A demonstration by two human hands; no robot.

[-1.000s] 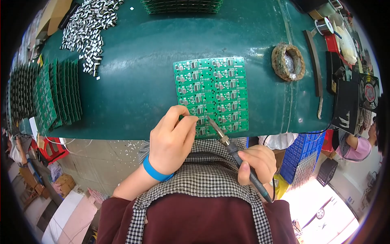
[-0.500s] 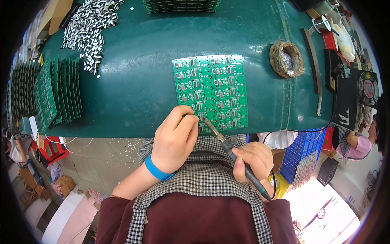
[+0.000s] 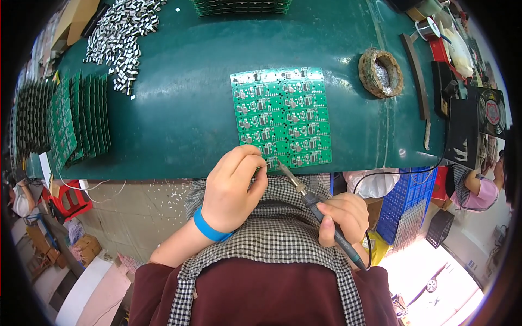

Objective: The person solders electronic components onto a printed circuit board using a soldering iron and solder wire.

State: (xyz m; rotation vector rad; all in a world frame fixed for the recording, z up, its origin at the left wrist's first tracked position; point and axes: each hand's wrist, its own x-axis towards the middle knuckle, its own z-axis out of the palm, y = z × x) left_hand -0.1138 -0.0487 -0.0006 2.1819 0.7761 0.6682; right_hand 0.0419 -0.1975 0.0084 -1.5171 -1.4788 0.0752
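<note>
A green panel of circuit boards [image 3: 281, 117] lies flat at the front edge of the table, small parts mounted across it. My right hand [image 3: 343, 220] grips a soldering iron [image 3: 314, 202] by its dark handle; its metal tip reaches the panel's lowest rows. My left hand [image 3: 235, 187], with a blue band on the wrist, is closed at the panel's lower left corner. Thumb and fingertips are pinched there beside the iron's tip, and whatever they may hold is too small to make out.
Upright stacks of green circuit boards [image 3: 89, 117] stand at the left. A heap of small white-and-black parts [image 3: 122, 41] lies at the far left. To the right sit a rough round pot [image 3: 380, 73], a dark bar [image 3: 415, 76] and a solder spool [image 3: 427, 29]. A cable trails from the iron.
The iron and my right hand have shifted slightly right and down, the tip now sitting a little lower on the panel. My left hand stays pinched at nearly the same place.
</note>
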